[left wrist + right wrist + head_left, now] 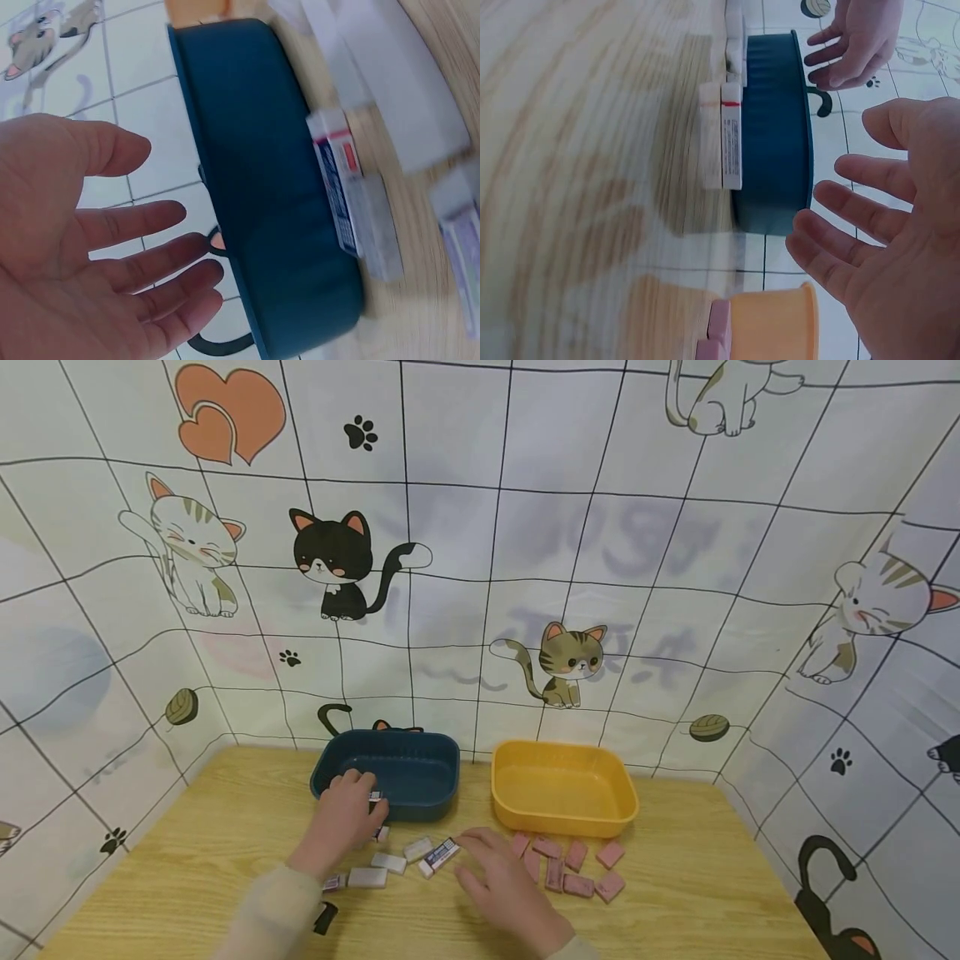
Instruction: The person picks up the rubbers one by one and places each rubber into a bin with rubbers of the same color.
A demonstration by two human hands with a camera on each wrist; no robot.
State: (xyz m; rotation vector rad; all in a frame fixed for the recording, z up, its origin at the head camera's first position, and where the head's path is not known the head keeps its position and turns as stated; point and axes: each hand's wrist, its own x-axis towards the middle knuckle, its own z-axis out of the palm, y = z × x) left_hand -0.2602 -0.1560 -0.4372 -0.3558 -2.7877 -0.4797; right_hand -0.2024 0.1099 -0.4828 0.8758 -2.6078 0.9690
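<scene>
My left hand is over the near-left rim of the dark blue bin, its fingers spread and holding nothing in the left wrist view. Partly hidden beside its fingers, a small piece with a black-and-white label shows at the bin. My right hand hovers low over the table with relaxed, parted fingers. Close to its fingertips lies a white eraser in a printed sleeve. Other white erasers lie in front of the blue bin, some plain, some sleeved.
A yellow bin stands right of the blue one. Several pink erasers lie before it on the wooden table. A black piece is near the left forearm. Behind the bins hangs a cat-patterned cloth.
</scene>
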